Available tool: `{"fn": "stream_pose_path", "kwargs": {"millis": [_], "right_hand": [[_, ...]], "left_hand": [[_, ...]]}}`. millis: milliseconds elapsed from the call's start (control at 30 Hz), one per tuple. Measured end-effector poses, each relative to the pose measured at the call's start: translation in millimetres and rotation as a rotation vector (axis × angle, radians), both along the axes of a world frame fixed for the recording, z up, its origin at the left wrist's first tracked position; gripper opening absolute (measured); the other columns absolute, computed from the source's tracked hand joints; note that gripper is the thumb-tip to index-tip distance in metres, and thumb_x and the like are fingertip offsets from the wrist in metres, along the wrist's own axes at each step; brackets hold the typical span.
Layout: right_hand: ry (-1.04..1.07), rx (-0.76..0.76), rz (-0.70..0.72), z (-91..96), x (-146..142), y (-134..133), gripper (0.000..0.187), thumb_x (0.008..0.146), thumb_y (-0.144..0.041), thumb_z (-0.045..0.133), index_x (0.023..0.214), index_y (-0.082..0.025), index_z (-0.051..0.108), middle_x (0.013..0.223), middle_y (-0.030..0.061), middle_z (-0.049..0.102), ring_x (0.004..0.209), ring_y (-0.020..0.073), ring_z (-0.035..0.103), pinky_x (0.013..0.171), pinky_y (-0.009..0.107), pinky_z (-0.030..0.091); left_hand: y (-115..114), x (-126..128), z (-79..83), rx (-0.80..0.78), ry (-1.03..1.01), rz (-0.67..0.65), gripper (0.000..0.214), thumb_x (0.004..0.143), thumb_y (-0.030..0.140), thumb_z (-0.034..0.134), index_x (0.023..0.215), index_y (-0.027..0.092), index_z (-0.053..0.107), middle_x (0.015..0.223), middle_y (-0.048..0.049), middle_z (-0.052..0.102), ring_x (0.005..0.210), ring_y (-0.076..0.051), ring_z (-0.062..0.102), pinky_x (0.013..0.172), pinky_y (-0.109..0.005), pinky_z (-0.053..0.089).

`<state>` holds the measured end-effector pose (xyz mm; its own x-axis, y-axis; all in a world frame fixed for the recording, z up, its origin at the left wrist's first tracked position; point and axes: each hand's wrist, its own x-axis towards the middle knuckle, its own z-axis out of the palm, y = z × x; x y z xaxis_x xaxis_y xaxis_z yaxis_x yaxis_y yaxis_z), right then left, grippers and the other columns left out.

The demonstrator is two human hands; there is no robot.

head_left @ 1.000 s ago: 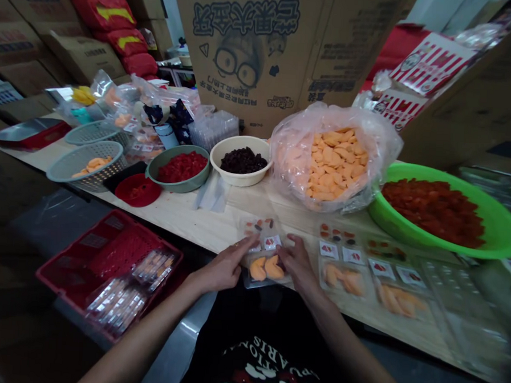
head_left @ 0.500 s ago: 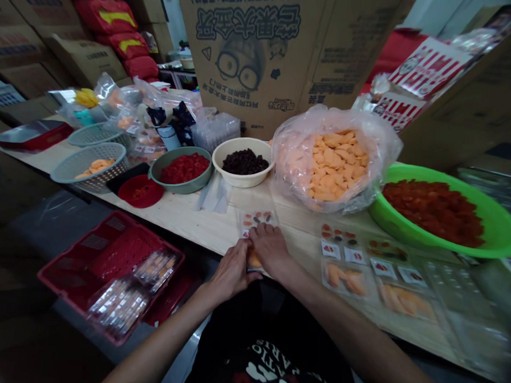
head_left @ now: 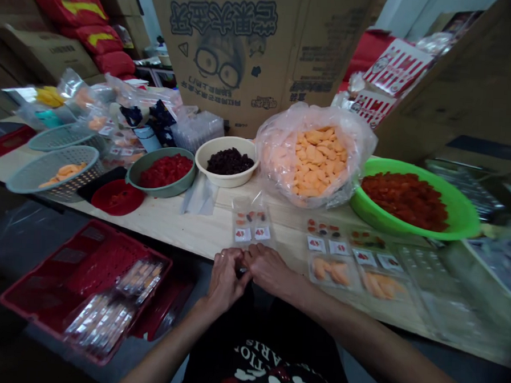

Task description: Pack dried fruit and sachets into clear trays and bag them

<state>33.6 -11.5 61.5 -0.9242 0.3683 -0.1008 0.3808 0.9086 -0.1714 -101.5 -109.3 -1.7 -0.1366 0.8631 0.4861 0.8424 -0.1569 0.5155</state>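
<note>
At the table's front edge, my left hand (head_left: 226, 278) and my right hand (head_left: 267, 267) meet with curled fingers, closed on the near end of a clear plastic candy pack (head_left: 254, 219). Its far part shows small red and dark pieces above two white labels (head_left: 262, 233); my hands cover the near part. To the right lie two similar packs, a nearer one (head_left: 331, 270) and a farther one (head_left: 383, 284), each with orange pieces, labels and small candies. Beyond them rest empty clear trays (head_left: 443, 287).
Along the back stand a green bowl of red pieces (head_left: 159, 192), a cream bowl of dark pieces (head_left: 226, 180), a bag of orange candies (head_left: 270, 158) and a bright green basin (head_left: 378, 218). A red crate (head_left: 63, 261) holding packs is lower left. A large carton (head_left: 279, 61) rises behind.
My hands have drawn down toward the table's front edge, uncovering the pack's two labels. The view has turned slightly right, so the surroundings appear shifted left.
</note>
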Motion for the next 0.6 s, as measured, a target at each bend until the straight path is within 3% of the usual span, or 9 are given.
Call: {"fn": "stream_pose_path", "kwargs": {"millis": [167,267,367,467,600], "right_hand": [[0.060,-0.096,-0.108,5.0,25,-18,0.039,0.087,-0.008,0.052,0.125,-0.012,0.059,0.118,0.0156,0.065,0.107,0.0267,0.062,0.086,0.036,0.054],[0.098,-0.092,-0.075,4.2,33,-29,0.038,0.087,-0.009,0.050,0.122,-0.008,0.061,0.121,0.0195,0.065,0.111,0.0298,0.061,0.090,0.038,0.054],[0.116,-0.104,-0.108,5.0,46,-29,0.040,0.087,-0.009,0.048,0.125,-0.005,0.061,0.126,0.0213,0.063,0.115,0.0306,0.060,0.092,0.039,0.053],[0.134,-0.171,-0.306,11.3,76,-13,0.041,0.086,-0.004,0.047,0.123,-0.010,0.062,0.121,0.0163,0.066,0.109,0.0250,0.063,0.092,0.034,0.052],[0.023,-0.090,-0.826,18.9,133,18,0.036,0.089,-0.004,0.044,0.119,-0.007,0.063,0.114,0.0203,0.067,0.105,0.0257,0.065,0.090,0.033,0.050]], "left_hand": [[6,6,2.6,-0.005,-0.005,-0.026,0.053,0.088,0.019,0.058,0.139,0.020,0.046,0.132,-0.0156,0.056,0.119,-0.031,0.054,0.094,-0.048,0.047],[20,7,-0.2,-0.061,0.069,-0.195,0.042,0.090,0.017,0.055,0.130,0.026,0.060,0.133,-0.0106,0.058,0.121,-0.030,0.052,0.094,-0.047,0.045],[39,16,-4.2,-0.070,0.101,-0.286,0.030,0.090,0.019,0.057,0.118,0.024,0.068,0.125,-0.0100,0.061,0.114,-0.028,0.053,0.092,-0.045,0.046],[60,28,1.0,-0.115,0.190,-0.286,0.022,0.088,0.013,0.055,0.102,0.021,0.070,0.115,-0.0106,0.065,0.106,-0.028,0.055,0.085,-0.043,0.047],[74,48,31.3,-0.251,0.316,-0.290,0.025,0.082,0.009,0.057,0.101,0.020,0.068,0.122,-0.0150,0.060,0.113,-0.035,0.053,0.085,-0.050,0.049]]}}
